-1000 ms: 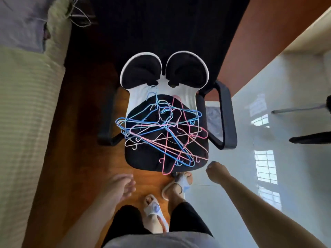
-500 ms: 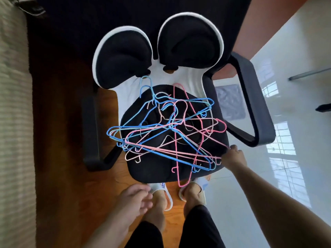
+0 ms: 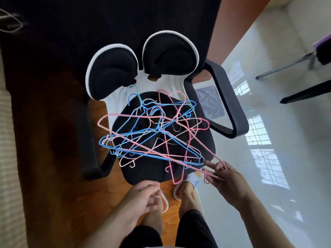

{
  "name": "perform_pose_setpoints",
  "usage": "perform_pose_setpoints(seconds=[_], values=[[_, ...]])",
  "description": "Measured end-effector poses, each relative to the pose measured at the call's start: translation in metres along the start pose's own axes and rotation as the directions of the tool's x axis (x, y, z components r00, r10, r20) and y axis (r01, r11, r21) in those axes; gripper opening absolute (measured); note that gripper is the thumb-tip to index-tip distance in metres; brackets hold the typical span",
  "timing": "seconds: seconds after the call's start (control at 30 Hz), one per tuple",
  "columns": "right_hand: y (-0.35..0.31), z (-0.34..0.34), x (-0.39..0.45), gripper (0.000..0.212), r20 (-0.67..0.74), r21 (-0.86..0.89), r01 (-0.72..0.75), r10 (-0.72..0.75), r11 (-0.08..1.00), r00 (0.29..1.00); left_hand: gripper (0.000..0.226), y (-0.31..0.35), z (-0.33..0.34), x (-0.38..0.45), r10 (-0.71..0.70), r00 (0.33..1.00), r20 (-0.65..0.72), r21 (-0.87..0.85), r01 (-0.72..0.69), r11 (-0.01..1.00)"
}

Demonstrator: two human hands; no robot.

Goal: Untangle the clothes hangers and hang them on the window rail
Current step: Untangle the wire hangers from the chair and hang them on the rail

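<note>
Nearest: your left hand (image 3: 143, 196), fingers loosely curled, holding nothing, below the seat's near edge. Next: your right hand (image 3: 222, 178), fingertips pinching the near-right corner of a pink hanger (image 3: 143, 143); its long bar runs far-left across the tangled pile of hangers (image 3: 152, 133) on the chair seat (image 3: 143, 172).

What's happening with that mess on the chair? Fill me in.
A person stands over a black chair whose seat holds a tangle of pink and blue wire hangers. The right hand pinches the corner of one pink hanger. The left hand hangs nearby, holding nothing. No hanger is free yet.
</note>
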State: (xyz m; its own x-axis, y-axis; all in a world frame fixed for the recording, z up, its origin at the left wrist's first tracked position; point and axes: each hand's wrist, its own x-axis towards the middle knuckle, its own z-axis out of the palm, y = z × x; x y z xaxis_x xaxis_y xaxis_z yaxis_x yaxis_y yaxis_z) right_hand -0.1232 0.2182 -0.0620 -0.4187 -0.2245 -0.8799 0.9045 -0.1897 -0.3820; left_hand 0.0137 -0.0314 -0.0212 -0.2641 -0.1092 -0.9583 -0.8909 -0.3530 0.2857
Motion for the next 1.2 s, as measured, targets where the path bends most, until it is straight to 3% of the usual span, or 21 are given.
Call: perform_pose_setpoints(seconds=[0.13,0.2,0.27,0.33,0.4,0.47,0.53,0.6,0.7,0.73,0.8,0.87,0.93,1.0,1.1,1.2], values=[[0.034,0.022,-0.03,0.033,0.159,0.128,0.045,-0.065,0.991,0.985,0.037,0.018,0.039,-0.001,0.051,0.992,0.116,-0.113,-0.038,0.993],[0.051,0.035,-0.037,0.022,0.268,0.117,0.079,-0.108,0.99,0.957,0.053,0.026,0.058,0.001,0.114,0.984,0.135,-0.189,-0.087,0.978],[0.067,0.045,-0.039,0.016,0.324,0.068,0.134,-0.149,0.989,0.934,0.087,0.03,0.073,0.004,0.136,0.983,0.124,-0.207,-0.109,0.972],[0.079,0.05,-0.036,0.027,0.32,-0.139,0.275,-0.22,0.951,0.922,0.107,0.03,0.083,0.01,0.116,0.989,0.091,-0.208,-0.095,0.974],[0.084,0.055,-0.036,0.034,0.357,-0.392,0.426,-0.291,0.816,0.887,0.106,0.031,0.088,0.012,0.095,0.994,0.048,-0.226,-0.082,0.971],[0.082,0.06,-0.036,0.039,0.451,-0.506,0.525,-0.309,0.684,0.837,0.094,0.03,0.083,0.016,0.085,0.995,-0.046,-0.187,-0.092,0.978],[0.073,0.06,-0.037,0.041,0.553,-0.558,0.576,-0.25,0.597,0.795,0.073,0.029,0.075,0.017,0.077,0.99,-0.117,-0.14,-0.094,0.986],[0.059,0.052,-0.037,0.042,0.6,-0.599,0.519,-0.087,0.61,0.795,0.059,0.022,0.062,0.015,0.08,0.982,-0.17,-0.101,-0.098,0.99],[0.036,0.027,-0.021,0.035,0.392,-0.71,0.234,0.096,0.664,0.915,0.047,0.002,0.036,0.013,0.105,0.957,-0.27,-0.104,-0.137,0.985],[0.03,0.017,-0.01,0.031,0.273,-0.777,0.191,0.048,0.6,0.961,0.042,-0.006,0.026,0.012,0.108,0.946,-0.307,-0.134,-0.155,0.979],[0.022,-0.005,0.025,0.028,0.072,-0.929,0.12,-0.146,0.35,0.987,0.04,-0.018,0.009,0.009,0.114,0.926,-0.36,-0.164,-0.182,0.97],[0.018,-0.02,0.06,0.031,-0.007,-0.99,0.032,-0.27,0.139,0.963,0.041,-0.028,-0.003,0.004,0.129,0.913,-0.387,-0.148,-0.2,0.969],[0.019,-0.024,0.092,0.028,-0.023,-0.999,-0.011,-0.284,0.041,0.958,0.043,-0.037,-0.013,0.0,0.161,0.904,-0.396,-0.106,-0.219,0.97],[0.02,-0.018,0.116,0.021,-0.049,-0.999,-0.049,-0.298,0.01,0.953,0.044,-0.042,-0.02,-0.003,0.177,0.895,-0.41,-0.076,-0.226,0.971],[0.025,-0.007,0.141,0.027,-0.143,-0.989,-0.145,-0.354,0.02,0.924,0.046,-0.047,-0.027,-0.006,0.185,0.888,-0.422,-0.074,-0.237,0.969],[0.035,0.001,0.16,0.032,-0.257,-0.966,-0.241,-0.284,0.09,0.924,0.048,-0.053,-0.037,-0.012,0.21,0.889,-0.408,-0.054,-0.253,0.966]])
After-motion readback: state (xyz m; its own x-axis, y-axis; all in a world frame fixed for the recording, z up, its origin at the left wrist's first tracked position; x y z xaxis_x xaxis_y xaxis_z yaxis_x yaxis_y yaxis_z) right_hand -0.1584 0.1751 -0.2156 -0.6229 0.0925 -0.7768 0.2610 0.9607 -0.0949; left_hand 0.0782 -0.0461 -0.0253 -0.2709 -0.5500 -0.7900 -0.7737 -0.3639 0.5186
